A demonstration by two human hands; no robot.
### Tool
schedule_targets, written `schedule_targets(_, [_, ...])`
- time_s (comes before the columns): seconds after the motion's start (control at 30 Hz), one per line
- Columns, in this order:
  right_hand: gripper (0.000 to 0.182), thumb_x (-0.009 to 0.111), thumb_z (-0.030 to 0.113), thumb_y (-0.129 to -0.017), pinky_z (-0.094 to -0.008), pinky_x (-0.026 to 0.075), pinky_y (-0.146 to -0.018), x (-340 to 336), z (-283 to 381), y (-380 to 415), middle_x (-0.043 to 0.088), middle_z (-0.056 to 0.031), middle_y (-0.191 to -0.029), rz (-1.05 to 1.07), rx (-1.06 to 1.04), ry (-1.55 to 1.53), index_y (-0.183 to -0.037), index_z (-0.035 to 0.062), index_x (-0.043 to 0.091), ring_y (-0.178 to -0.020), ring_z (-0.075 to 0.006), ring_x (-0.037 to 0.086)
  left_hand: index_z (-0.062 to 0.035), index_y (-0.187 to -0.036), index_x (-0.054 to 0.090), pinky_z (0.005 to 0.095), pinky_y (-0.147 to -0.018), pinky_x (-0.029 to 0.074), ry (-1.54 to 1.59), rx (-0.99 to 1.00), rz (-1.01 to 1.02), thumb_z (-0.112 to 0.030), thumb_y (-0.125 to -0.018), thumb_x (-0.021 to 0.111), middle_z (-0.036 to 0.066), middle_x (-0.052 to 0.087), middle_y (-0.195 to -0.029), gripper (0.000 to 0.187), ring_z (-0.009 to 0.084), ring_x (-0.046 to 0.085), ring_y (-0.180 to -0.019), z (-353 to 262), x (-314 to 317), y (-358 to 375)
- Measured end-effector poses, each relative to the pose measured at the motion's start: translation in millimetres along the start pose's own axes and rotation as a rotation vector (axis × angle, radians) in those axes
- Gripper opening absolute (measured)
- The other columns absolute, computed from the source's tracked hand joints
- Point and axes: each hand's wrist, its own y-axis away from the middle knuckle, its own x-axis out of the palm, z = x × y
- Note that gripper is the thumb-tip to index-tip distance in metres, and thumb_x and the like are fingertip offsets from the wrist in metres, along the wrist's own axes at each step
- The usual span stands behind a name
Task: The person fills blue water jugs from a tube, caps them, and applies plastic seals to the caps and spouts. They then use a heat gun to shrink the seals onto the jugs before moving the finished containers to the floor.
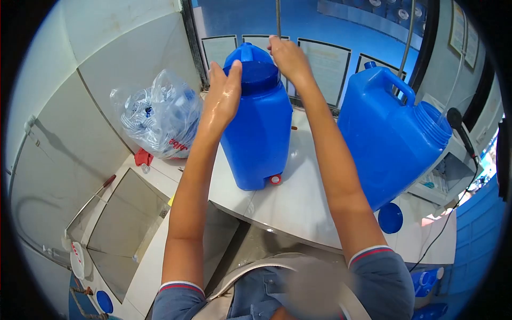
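A tall blue water jug (257,138) stands on the white counter in front of me, its wide blue cap (260,77) on top and a small red-and-white spout at its base. My left hand (223,96), wet and glistening, is at the left side of the cap, thumb and fingers apart. My right hand (289,57) reaches past the cap on the right. Its fingers are curled at the lower visible end of a thin metal rod (278,18); what they hold, if anything, is hidden.
A second blue jug (381,133) stands uncapped at right, with a thin tube at its mouth. Its loose blue lid (390,218) lies in front. Left of me are a clear plastic bag (160,117) of wrapped items, a red cloth (143,157) and a sunken basin (125,224).
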Motion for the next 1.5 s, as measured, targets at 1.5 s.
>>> schedule_targets(1.5, [0.032, 0.045, 0.020, -0.091, -0.0334, 0.044, -0.086, -63.4, -42.5, 277.7, 0.062, -0.0175, -0.098, 0.459, 0.329, -0.490, -0.106, -0.0056, 0.056, -0.087, -0.0251, 0.059, -0.0036, -0.120, 0.051, 0.0392, -0.097, 0.035, 0.225, 0.682, 0.427, -0.008, -0.088, 0.049, 0.017, 0.053, -0.121, 0.033, 0.0340, 0.048, -0.115, -8.3, 79.9, 185.6])
